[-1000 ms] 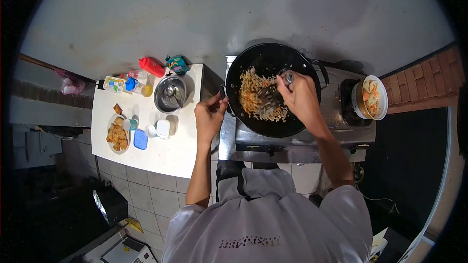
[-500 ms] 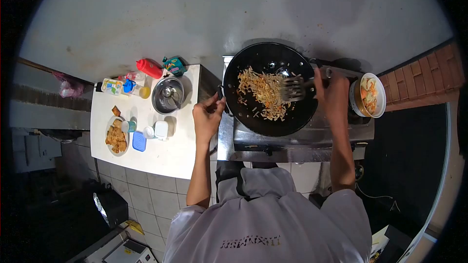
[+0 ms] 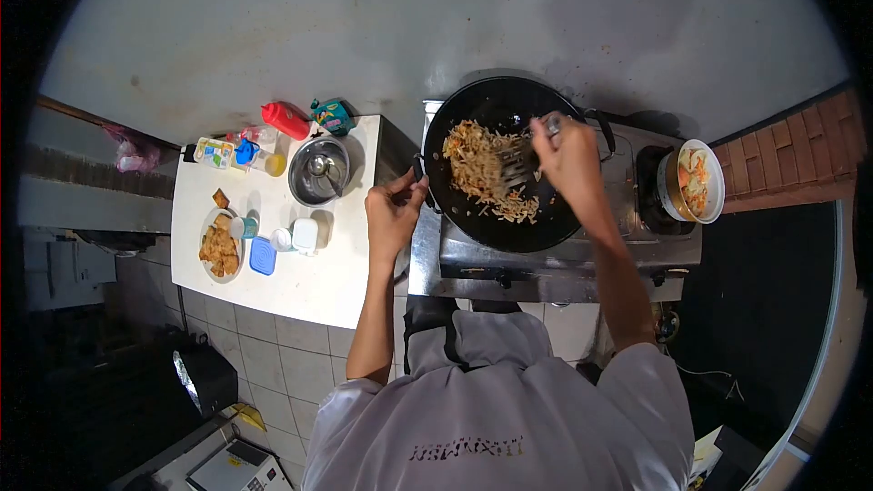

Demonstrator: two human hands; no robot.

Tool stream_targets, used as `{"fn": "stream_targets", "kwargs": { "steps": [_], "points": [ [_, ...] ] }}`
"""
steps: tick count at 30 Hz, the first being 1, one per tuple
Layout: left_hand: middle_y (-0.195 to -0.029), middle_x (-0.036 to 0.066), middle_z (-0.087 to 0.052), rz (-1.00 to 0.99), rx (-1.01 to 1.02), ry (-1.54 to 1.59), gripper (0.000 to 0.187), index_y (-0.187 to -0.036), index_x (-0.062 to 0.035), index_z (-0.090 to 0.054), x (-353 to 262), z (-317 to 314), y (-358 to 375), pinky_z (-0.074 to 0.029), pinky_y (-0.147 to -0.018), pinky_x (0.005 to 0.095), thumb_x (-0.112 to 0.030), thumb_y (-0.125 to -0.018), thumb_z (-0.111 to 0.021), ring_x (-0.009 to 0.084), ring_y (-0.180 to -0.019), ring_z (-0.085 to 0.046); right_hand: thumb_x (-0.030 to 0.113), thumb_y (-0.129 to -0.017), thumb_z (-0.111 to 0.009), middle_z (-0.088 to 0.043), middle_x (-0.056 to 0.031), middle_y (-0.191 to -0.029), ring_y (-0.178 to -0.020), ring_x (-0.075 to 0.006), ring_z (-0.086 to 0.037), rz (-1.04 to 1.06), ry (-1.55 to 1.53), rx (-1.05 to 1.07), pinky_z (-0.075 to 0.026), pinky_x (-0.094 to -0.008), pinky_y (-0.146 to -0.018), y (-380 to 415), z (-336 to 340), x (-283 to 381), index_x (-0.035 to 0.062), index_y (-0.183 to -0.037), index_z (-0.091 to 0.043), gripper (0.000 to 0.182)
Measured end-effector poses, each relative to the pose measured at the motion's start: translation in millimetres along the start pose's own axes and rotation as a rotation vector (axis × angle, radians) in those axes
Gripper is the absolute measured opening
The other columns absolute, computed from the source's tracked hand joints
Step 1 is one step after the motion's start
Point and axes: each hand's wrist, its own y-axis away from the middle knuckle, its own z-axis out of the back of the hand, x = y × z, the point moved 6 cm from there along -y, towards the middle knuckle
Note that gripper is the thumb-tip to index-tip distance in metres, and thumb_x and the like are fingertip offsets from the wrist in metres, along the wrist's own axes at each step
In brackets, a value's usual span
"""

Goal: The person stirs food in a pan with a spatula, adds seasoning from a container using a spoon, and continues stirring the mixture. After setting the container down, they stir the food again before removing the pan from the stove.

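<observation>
A black wok (image 3: pixel 509 235) sits on the stove, holding shredded food (image 3: pixel 477 164) with orange and pale strips, heaped toward its left and middle. My left hand (image 3: pixel 396 211) is closed on the wok's left loop handle (image 3: pixel 419 169). My right hand (image 3: pixel 569 156) is over the wok's right side, fingers wrapped round the handle of a slotted spatula (image 3: pixel 516 166). The spatula's head is in the food and smeared by motion; most of its handle is hidden by my fingers.
A bowl of sliced vegetables (image 3: pixel 697 184) stands at the right of the metal stove (image 3: pixel 555 275). On the white table (image 3: pixel 341 295) at left are a steel bowl (image 3: pixel 305 189), a plate of fried pieces (image 3: pixel 219 250), a red bottle (image 3: pixel 285 120), a blue lid (image 3: pixel 262 256) and small containers.
My right hand has swung left over the wok, moving the spatula left through the food. The food has shifted and bunched. My left hand stays on the handle.
</observation>
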Motion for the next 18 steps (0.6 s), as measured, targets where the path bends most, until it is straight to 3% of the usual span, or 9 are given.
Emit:
{"fn": "stream_targets", "kwargs": {
  "steps": [3,5,6,10,12,14,15,16,18],
  "points": [
    [-0.068,0.011,-0.067,-0.003,0.001,-0.027,0.030,-0.103,0.0084,-0.066,-5,0,-1,-0.047,-0.059,0.0227,-0.013,-0.082,-0.071,0.0067,-0.060,-0.058,0.013,-0.086,-0.062,-0.056,-0.0208,-0.061,-0.053,-0.0382,-0.056,-0.016,0.017,-0.048,-0.042,-0.0402,-0.050,-5,12,0,-0.0046,-0.071,-0.057,0.024],
    [-0.067,0.010,-0.067,0.001,0.011,-0.034,0.031,-0.104,0.0087,-0.066,-4,0,-1,-0.046,-0.059,0.0222,-0.013,-0.082,-0.071,0.0056,-0.061,-0.057,0.013,-0.086,-0.062,-0.057,-0.0209,-0.063,-0.055,-0.0377,-0.057,-0.121,-0.255,0.023,-0.042,-0.0410,-0.051,8,-4,0,-0.0053,-0.073,-0.058,0.023],
    [-0.067,0.010,-0.067,-0.001,0.016,-0.033,0.031,-0.104,0.0087,-0.066,-5,-1,-1,-0.046,-0.059,0.0222,-0.013,-0.082,-0.071,0.0056,-0.061,-0.057,0.013,-0.086,-0.062,-0.058,-0.0212,-0.066,-0.057,-0.0370,-0.058,0.092,-0.133,0.042,-0.043,-0.0413,-0.053,10,-4,15,-0.0056,-0.075,-0.058,0.022],
    [-0.067,0.008,-0.067,-0.018,0.010,0.029,0.031,-0.105,0.0088,-0.065,-3,-1,1,-0.046,-0.059,0.0215,-0.013,-0.084,-0.070,0.0048,-0.060,-0.056,0.013,-0.086,-0.062,-0.059,-0.0228,-0.067,-0.056,-0.0369,-0.058,0.029,-0.013,0.037,-0.043,-0.0409,-0.053,0,20,-8,-0.0060,-0.077,-0.059,0.022],
    [-0.068,0.008,-0.067,-0.004,-0.009,0.015,0.030,-0.105,0.0088,-0.065,-5,-1,1,-0.046,-0.059,0.0214,-0.013,-0.084,-0.069,0.0049,-0.061,-0.056,0.017,-0.088,-0.061,-0.060,-0.0208,-0.064,-0.051,-0.0323,-0.060,-0.043,-0.043,0.071,-0.045,-0.0384,-0.050,-15,27,-9,-0.0058,-0.079,-0.060,0.024],
    [-0.068,0.006,-0.066,0.085,0.038,0.010,0.029,-0.106,0.0083,-0.065,-9,-1,3,-0.045,-0.060,0.0208,-0.011,-0.085,-0.068,0.0042,-0.062,-0.054,0.021,-0.090,-0.060,-0.062,-0.0168,-0.059,-0.049,-0.0258,-0.063,-0.116,-0.351,-0.061,-0.046,-0.0356,-0.048,-26,25,0,-0.0051,-0.080,-0.062,0.027],
    [-0.068,0.006,-0.066,0.084,0.038,0.011,0.029,-0.106,0.0083,-0.065,-7,-2,3,-0.045,-0.060,0.0208,-0.011,-0.085,-0.068,0.0042,-0.062,-0.054,0.022,-0.090,-0.060,-0.064,-0.0141,-0.060,-0.051,-0.0217,-0.064,-0.206,-0.185,0.032,-0.048,-0.0346,-0.048,-28,11,-1,-0.0050,-0.078,-0.061,0.030],
    [-0.068,0.005,-0.066,0.037,0.033,0.053,0.029,-0.107,0.0080,-0.065,-7,-2,3,-0.045,-0.060,0.0206,-0.011,-0.085,-0.068,0.0039,-0.062,-0.053,0.020,-0.089,-0.061,-0.062,-0.0179,-0.061,-0.049,-0.0239,-0.062,-0.123,-0.269,-0.002,-0.045,-0.0361,-0.047,-28,-10,-5,-0.0054,-0.076,-0.061,0.029],
    [-0.068,0.004,-0.065,-0.019,0.030,0.095,0.029,-0.107,0.0077,-0.065,-10,-3,2,-0.044,-0.059,0.0204,-0.011,-0.085,-0.067,0.0037,-0.062,-0.052,0.018,-0.088,-0.061,-0.058,-0.0210,-0.060,-0.048,-0.0278,-0.059,0.030,-0.129,0.011,-0.043,-0.0382,-0.048,-18,-20,-12,-0.0055,-0.074,-0.060,0.028]
  ]
}}
